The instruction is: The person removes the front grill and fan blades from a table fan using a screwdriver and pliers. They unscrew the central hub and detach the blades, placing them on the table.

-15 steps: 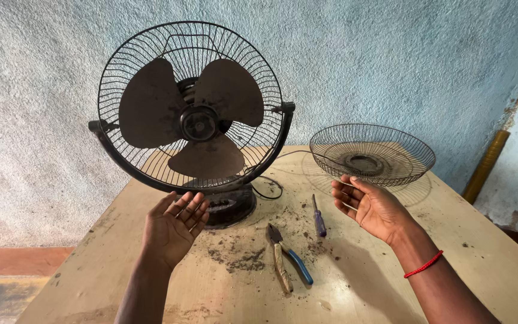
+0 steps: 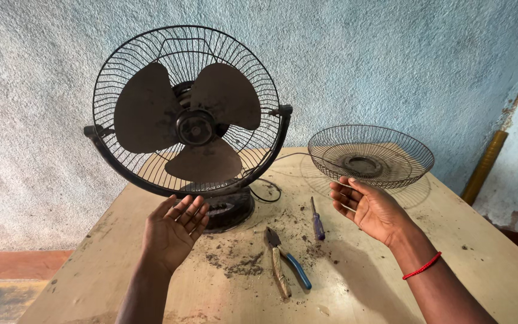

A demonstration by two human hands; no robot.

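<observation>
A dusty black table fan stands on a worn wooden table, its front guard off and three brown blades bare in front of the rear wire guard. My left hand hovers palm up just below the fan's lower rim, fingers apart, holding nothing. My right hand is also palm up and empty, to the right of the fan, close to the near edge of the detached wire guard lying dish-like on the table. A red thread is tied around my right wrist.
Pliers with one blue handle and a small purple-handled screwdriver lie between my hands amid dark dirt crumbs. A black cord loops beside the fan's base. A rough blue wall is behind; a yellow pole leans at right.
Both hands stay open and palm up, almost where they were; the view has shifted only slightly.
</observation>
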